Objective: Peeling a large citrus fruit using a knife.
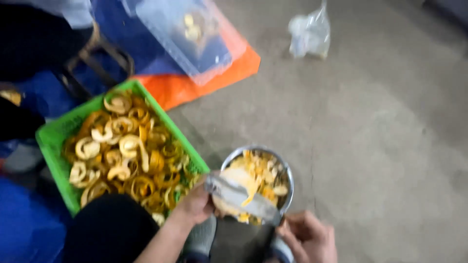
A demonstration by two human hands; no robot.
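Observation:
The view is blurred. A round metal bowl point(286, 171) on the concrete floor holds several yellow and orange fruit pieces. A long silvery knife-like blade point(241, 197) lies slanted across the bowl's near rim. My left hand point(194, 205) curls at the blade's left end, against a pale piece of fruit point(225, 205); its grip is too blurred to read. My right hand point(308, 238) is closed at the blade's lower right end. A strip of yellow peel point(252, 191) hangs over the blade.
A green plastic crate point(52, 141) full of curled orange peels stands at my left. Behind it a clear plastic box point(195, 34) rests on an orange and blue sheet point(195, 85). A crumpled plastic bag point(308, 34) lies farther off on the floor.

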